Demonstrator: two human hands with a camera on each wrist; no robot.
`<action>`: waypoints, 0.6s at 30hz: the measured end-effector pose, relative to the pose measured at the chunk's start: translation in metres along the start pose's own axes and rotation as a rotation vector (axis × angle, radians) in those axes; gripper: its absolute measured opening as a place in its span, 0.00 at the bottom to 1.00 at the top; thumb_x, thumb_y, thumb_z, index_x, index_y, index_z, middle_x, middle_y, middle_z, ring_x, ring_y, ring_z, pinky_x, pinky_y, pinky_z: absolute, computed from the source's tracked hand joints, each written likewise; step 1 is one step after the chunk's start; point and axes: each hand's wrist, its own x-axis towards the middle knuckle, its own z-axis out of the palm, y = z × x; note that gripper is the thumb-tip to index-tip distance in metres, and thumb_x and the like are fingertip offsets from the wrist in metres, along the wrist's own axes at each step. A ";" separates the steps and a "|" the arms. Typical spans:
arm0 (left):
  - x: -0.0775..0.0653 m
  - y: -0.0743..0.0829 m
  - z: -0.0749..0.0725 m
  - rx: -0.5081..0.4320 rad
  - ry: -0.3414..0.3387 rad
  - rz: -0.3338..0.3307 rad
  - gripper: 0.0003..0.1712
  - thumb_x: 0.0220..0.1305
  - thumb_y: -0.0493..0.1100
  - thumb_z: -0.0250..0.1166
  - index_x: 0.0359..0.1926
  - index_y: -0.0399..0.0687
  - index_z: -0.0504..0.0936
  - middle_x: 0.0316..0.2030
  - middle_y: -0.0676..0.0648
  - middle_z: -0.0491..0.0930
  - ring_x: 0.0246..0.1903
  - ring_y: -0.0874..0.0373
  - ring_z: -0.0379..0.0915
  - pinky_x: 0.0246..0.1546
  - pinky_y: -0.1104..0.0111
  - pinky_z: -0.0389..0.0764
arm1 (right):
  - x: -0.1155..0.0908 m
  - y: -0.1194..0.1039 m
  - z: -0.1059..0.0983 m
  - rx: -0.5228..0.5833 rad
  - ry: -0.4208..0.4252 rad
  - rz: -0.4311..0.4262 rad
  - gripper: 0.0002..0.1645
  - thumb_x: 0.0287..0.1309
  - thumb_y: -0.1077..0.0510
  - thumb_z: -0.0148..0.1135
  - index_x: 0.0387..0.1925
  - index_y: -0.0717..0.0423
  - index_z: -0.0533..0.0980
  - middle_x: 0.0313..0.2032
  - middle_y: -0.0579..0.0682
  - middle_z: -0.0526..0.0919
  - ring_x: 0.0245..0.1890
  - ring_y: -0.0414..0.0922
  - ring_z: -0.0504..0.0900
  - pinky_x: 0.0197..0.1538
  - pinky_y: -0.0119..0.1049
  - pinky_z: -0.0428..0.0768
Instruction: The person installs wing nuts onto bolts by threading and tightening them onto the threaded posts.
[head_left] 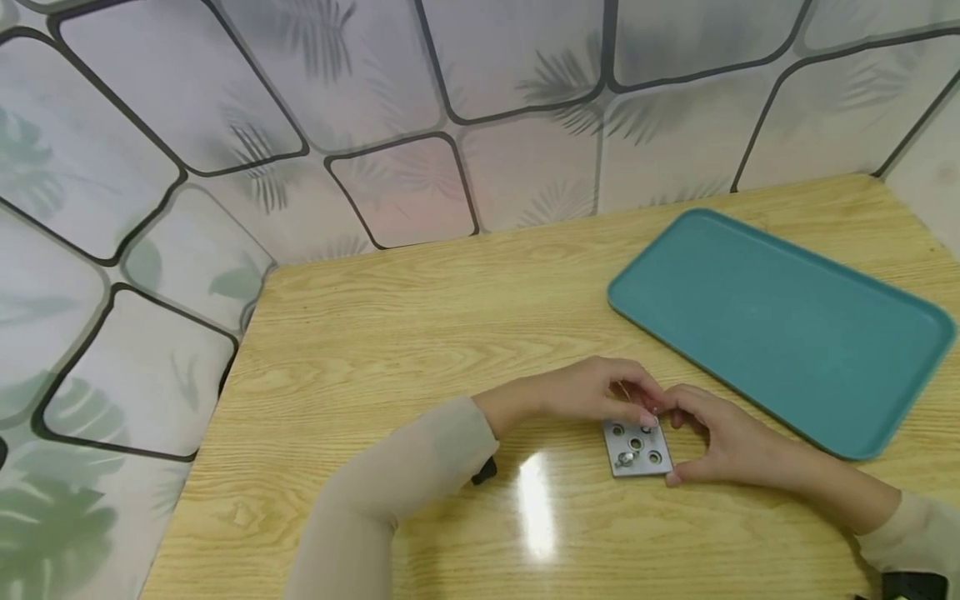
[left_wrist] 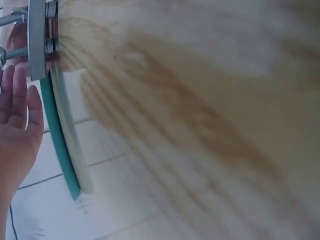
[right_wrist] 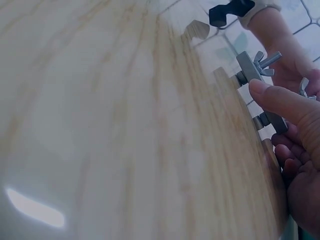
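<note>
A square metal plate with several holes is held just at the tabletop, bolts passing through it. In the right wrist view, a wing nut sits on one threaded bolt, and bolt heads show on the plate's other side. My left hand reaches over the plate, thumb and fingertips pinching the second wing nut at the far right corner. My right hand grips the plate's right edge, its thumb against the side. The left wrist view shows the plate edge-on.
A teal tray lies on the wooden table behind and to the right of my hands. Patterned panels stand along the table's back and left. Black wrist gear shows under the left sleeve.
</note>
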 end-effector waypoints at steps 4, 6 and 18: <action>0.002 -0.004 0.000 -0.142 0.034 -0.096 0.14 0.61 0.40 0.66 0.47 0.42 0.76 0.40 0.52 0.79 0.39 0.69 0.74 0.45 0.80 0.74 | 0.001 0.000 0.000 0.020 -0.001 0.009 0.38 0.29 0.54 0.83 0.46 0.49 0.72 0.40 0.38 0.74 0.36 0.35 0.68 0.38 0.25 0.68; 0.001 -0.006 -0.001 -0.180 0.039 -0.106 0.12 0.60 0.39 0.66 0.44 0.41 0.76 0.38 0.52 0.79 0.37 0.68 0.74 0.44 0.78 0.75 | 0.001 0.000 0.000 0.031 0.000 0.014 0.38 0.29 0.54 0.83 0.46 0.50 0.72 0.41 0.38 0.74 0.36 0.35 0.68 0.38 0.26 0.68; 0.003 -0.011 0.000 -0.154 -0.058 -0.044 0.20 0.54 0.37 0.71 0.49 0.44 0.79 0.46 0.53 0.76 0.45 0.69 0.72 0.49 0.78 0.73 | 0.001 -0.001 0.000 -0.034 0.002 -0.015 0.40 0.27 0.53 0.83 0.47 0.50 0.72 0.40 0.38 0.73 0.37 0.35 0.68 0.40 0.25 0.67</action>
